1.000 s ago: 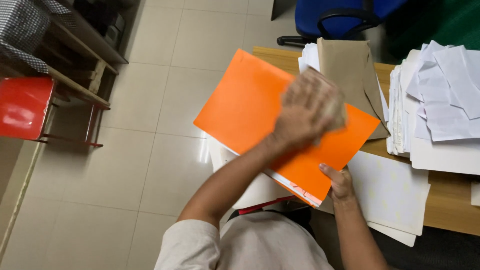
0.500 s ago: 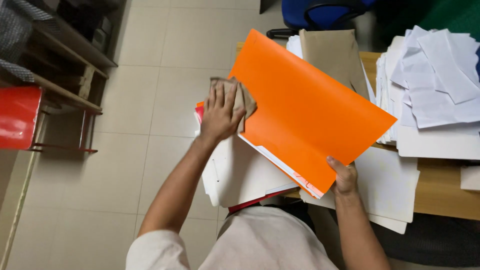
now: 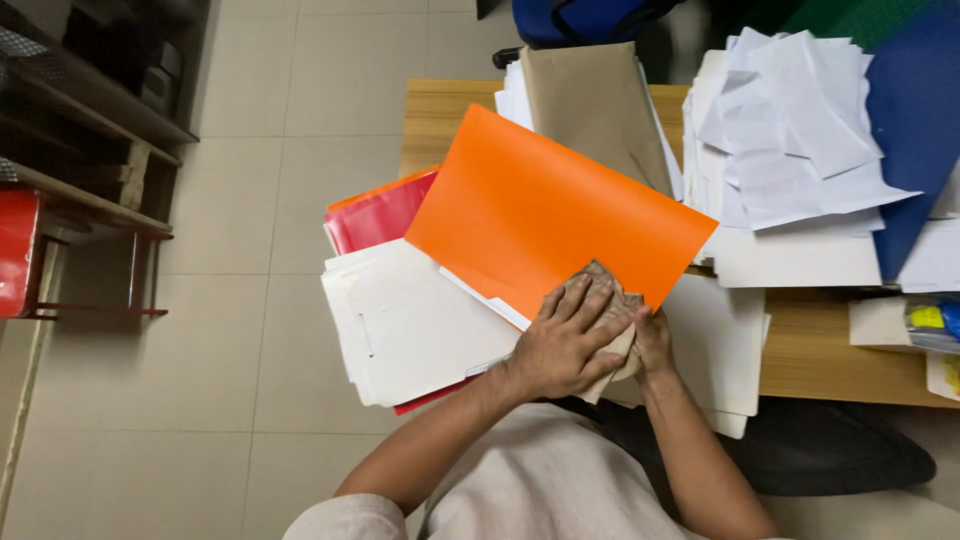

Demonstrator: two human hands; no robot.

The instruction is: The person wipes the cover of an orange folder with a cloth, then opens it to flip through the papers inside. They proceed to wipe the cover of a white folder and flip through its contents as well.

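Note:
An orange folder (image 3: 550,210) lies tilted over a stack of white folders (image 3: 410,320) at the desk's near edge. My left hand (image 3: 560,345) presses a crumpled brownish cloth (image 3: 603,288) against the folder's lower edge, fingers curled over it. My right hand (image 3: 655,340) sits just beside it and grips the folder's lower corner; the cloth and my left hand partly hide it. A red folder (image 3: 375,215) sticks out from under the orange one on the left.
On the wooden desk (image 3: 440,110) are a brown envelope (image 3: 590,100), a heap of loose white papers (image 3: 790,130) and a blue folder (image 3: 915,130). A blue chair (image 3: 580,20) stands behind. A shelf (image 3: 90,110) and a red seat (image 3: 15,250) are at left on tiled floor.
My left hand carried the cloth from the folder's upper left edge down to its lower edge, beside my right hand. The folder has dropped lower and lies flatter.

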